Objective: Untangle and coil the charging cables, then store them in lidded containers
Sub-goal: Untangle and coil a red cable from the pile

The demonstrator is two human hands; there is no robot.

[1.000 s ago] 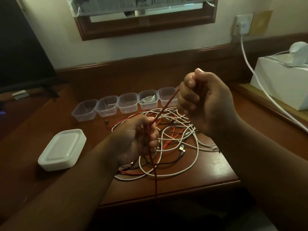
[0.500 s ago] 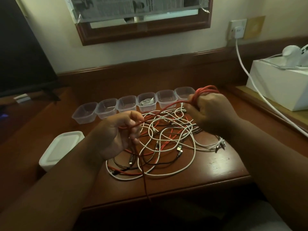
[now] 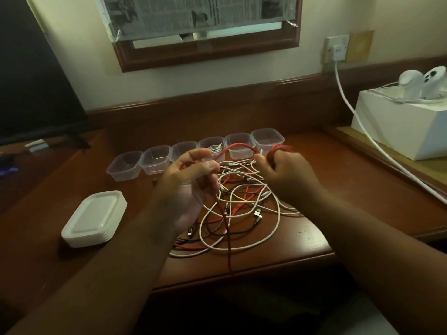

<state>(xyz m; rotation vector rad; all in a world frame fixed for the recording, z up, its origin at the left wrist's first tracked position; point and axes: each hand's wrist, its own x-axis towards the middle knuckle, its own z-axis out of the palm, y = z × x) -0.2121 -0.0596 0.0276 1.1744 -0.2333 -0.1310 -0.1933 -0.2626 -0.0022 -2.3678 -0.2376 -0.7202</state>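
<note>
From the head camera, both forearms reach out over a dark wooden desk [image 3: 278, 259]. The right hand [image 3: 287, 175] is clenched around a bundle of red coils, loops of the red cable [image 3: 238, 146] bulging above its knuckles. From there the cable arcs leftward in the air to the left hand [image 3: 191, 182], which is turned palm-up with its fingers curled round the strand; below that hand the cable hangs down past the near edge of the desk. Beneath and between the hands lies the tangle of cables [image 3: 244, 209] — white, red and black strands looped over one another, a few plugs showing near the middle. At the far side of the tangle stands a row of six clear containers [image 3: 154, 159], running left to right; the fourth from the left, the container with a white cable [image 3: 212, 147], holds a small coil, though the left hand's fingers partly cover it. To the near left, well apart from the tangle, sits a stack of white lids [image 3: 94, 220]. At the far right a white box [image 3: 401, 126] rests on a ledge, white devices on top — and a thick white cord [image 3: 348, 110] runs down from a wall socket [image 3: 337, 48] past the box. A dark screen [image 3: 31, 81] fills the far left, and a wood-framed mirror [image 3: 208, 48] hangs on the wall.
</note>
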